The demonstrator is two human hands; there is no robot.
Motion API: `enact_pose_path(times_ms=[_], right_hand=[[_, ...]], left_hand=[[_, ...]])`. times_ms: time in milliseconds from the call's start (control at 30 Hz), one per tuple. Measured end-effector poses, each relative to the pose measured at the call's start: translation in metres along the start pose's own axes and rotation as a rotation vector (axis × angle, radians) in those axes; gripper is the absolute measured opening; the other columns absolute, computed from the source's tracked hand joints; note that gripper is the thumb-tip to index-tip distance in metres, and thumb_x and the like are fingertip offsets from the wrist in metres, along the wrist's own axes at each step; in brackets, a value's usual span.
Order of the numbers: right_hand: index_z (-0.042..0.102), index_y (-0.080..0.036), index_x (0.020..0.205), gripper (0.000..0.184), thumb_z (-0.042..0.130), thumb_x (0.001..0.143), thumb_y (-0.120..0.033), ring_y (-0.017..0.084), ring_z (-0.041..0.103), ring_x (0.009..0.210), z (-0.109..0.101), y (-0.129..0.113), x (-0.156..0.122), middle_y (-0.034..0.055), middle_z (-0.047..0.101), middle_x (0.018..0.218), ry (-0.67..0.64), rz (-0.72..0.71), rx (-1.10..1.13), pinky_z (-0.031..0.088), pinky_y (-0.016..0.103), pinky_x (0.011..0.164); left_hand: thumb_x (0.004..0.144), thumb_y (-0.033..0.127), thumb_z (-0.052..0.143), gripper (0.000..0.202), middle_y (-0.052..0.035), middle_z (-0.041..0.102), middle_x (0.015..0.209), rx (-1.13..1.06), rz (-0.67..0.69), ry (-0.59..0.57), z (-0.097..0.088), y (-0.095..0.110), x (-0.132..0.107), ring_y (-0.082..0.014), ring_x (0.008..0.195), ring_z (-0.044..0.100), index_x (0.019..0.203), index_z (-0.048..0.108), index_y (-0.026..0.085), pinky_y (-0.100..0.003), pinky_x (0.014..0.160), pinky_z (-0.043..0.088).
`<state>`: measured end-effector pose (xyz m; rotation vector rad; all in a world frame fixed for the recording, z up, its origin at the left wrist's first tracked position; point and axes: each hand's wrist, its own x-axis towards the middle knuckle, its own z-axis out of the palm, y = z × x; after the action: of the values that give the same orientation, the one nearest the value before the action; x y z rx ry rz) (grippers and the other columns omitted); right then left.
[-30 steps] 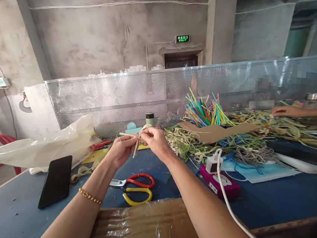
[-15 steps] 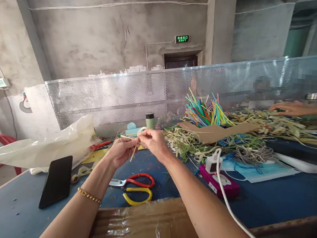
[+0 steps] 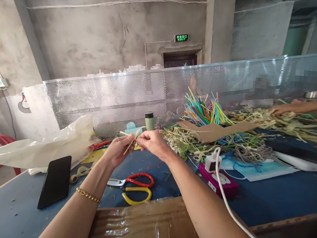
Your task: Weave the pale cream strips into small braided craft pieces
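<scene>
Over the blue table both hands are raised close together. My left hand is closed in a pinch around thin pale plant strips, which stick out between thumb and fingers. My right hand pinches at the same strips from the right; its fingertips partly hide them. Below the hands lie scissors with one red and one yellow handle, blades to the left. A green bottle with a dark lid stands just behind my right hand.
A cardboard piece lies in front of me. At left are a black phone and a plastic bag. To the right sit a purple power strip, plant strips and colourful stems. Another person's hand touches the far-right pile.
My right fingers have shifted slightly, and the pale loop above them is smaller and lower. The strips in my left hand have turned. The other person's hand has lowered into the pile.
</scene>
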<state>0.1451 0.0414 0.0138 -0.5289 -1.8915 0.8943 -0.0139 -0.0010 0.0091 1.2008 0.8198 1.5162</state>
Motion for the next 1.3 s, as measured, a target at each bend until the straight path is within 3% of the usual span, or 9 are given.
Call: enact_pose_path(times_ms=[100,233,533,700,933,1100,1300], right_hand=[[0.060,-0.015,0.062,0.020,0.062,0.081,-0.022,0.010,0.056,0.050,0.001,0.005,0.001,-0.0007,0.059,0.053,0.018,-0.024,-0.023,0.041,0.022,0.050],[0.060,-0.015,0.063,0.017,0.059,0.080,-0.018,0.011,0.055,0.049,0.002,0.006,0.003,-0.0010,0.059,0.050,0.073,-0.025,-0.078,0.041,0.021,0.050],[0.061,-0.015,0.063,0.019,0.063,0.080,-0.022,0.012,0.054,0.050,0.006,-0.006,-0.001,-0.0006,0.058,0.050,0.101,0.003,-0.222,0.036,0.022,0.051],[0.063,-0.015,0.065,0.014,0.063,0.079,-0.016,0.011,0.053,0.056,0.006,-0.005,0.000,0.0014,0.064,0.060,0.128,-0.060,-0.347,0.035,0.023,0.054],[0.063,-0.015,0.069,0.014,0.059,0.080,-0.007,0.012,0.057,0.062,0.007,-0.007,0.000,0.0025,0.067,0.068,0.118,-0.114,-0.311,0.039,0.023,0.061],[0.058,-0.017,0.077,0.009,0.063,0.077,-0.010,0.013,0.057,0.065,0.009,-0.005,0.002,0.0010,0.064,0.069,0.182,-0.065,-0.298,0.041,0.024,0.062],[0.049,-0.020,0.086,0.022,0.065,0.075,-0.012,0.012,0.054,0.056,0.004,0.006,0.006,-0.0049,0.055,0.063,0.161,-0.022,-0.173,0.040,0.023,0.055]], left_hand=[[0.077,0.027,0.074,0.021,-0.0053,0.062,0.067,-0.022,-0.021,-0.021,0.002,0.002,-0.002,-0.0092,0.056,0.054,0.072,0.067,0.008,-0.021,0.055,0.045],[0.073,0.019,0.075,0.013,-0.0065,0.065,0.071,-0.035,-0.025,-0.030,0.004,0.003,-0.003,-0.0097,0.059,0.057,0.076,0.069,0.007,-0.021,0.059,0.046],[0.063,0.030,0.085,0.026,-0.0052,0.064,0.059,0.102,0.047,0.017,0.005,0.000,-0.002,-0.0093,0.053,0.053,0.066,0.072,0.007,-0.022,0.052,0.040],[0.061,0.031,0.085,0.027,-0.0105,0.069,0.064,0.177,0.058,0.026,0.003,-0.001,-0.001,-0.0123,0.056,0.058,0.066,0.074,0.007,-0.025,0.056,0.044],[0.068,0.033,0.080,0.024,-0.0103,0.070,0.066,0.245,0.078,-0.008,0.000,-0.006,0.000,-0.0132,0.054,0.059,0.066,0.072,0.010,-0.025,0.055,0.043],[0.068,0.031,0.080,0.025,-0.0094,0.067,0.062,0.207,0.090,0.020,0.001,-0.007,0.001,-0.0120,0.050,0.058,0.063,0.071,0.009,-0.024,0.052,0.042],[0.066,0.028,0.081,0.024,-0.0095,0.067,0.060,0.200,0.082,0.021,0.003,-0.004,0.000,-0.0126,0.050,0.058,0.061,0.071,0.007,-0.025,0.052,0.043]])
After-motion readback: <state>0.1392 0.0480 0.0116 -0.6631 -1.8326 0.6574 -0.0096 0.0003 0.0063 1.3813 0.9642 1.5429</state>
